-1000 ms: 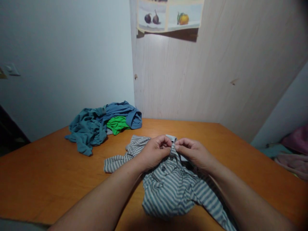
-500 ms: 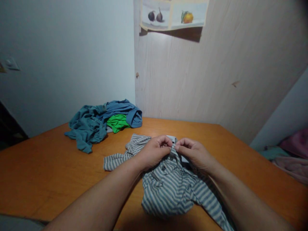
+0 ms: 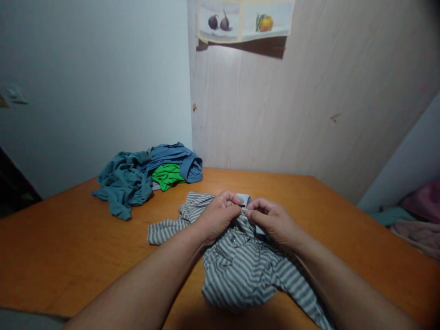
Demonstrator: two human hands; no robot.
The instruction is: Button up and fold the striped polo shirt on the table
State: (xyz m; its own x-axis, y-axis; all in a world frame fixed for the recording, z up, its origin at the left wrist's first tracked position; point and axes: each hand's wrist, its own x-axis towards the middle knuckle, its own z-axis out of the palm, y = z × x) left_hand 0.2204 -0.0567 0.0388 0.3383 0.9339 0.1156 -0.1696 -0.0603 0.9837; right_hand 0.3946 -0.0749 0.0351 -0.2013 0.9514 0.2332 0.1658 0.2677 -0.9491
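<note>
A blue-grey and white striped shirt (image 3: 240,275) lies bunched on the wooden table, one sleeve out to the left and another toward the lower right. My left hand (image 3: 222,215) pinches the fabric of its front opening near the collar (image 3: 244,199), thumb against fingertips. Close beside it, my right hand (image 3: 271,217) pinches the same edge from the right side. The fingertips of both hands almost meet and cover the small spot between them. A dark button (image 3: 233,239) shows lower on the shirt front.
On the orange-brown table (image 3: 68,247), a heap of clothes stands at the back left: a teal garment (image 3: 125,183), a blue one (image 3: 168,153) and a bright green one (image 3: 167,177). Walls rise behind the table. Pink cloth (image 3: 424,204) lies beyond the right edge.
Both hands have stayed at the collar, their fingertips shifting slightly down and left and the pinched edge turning a little. The view has shifted slightly.
</note>
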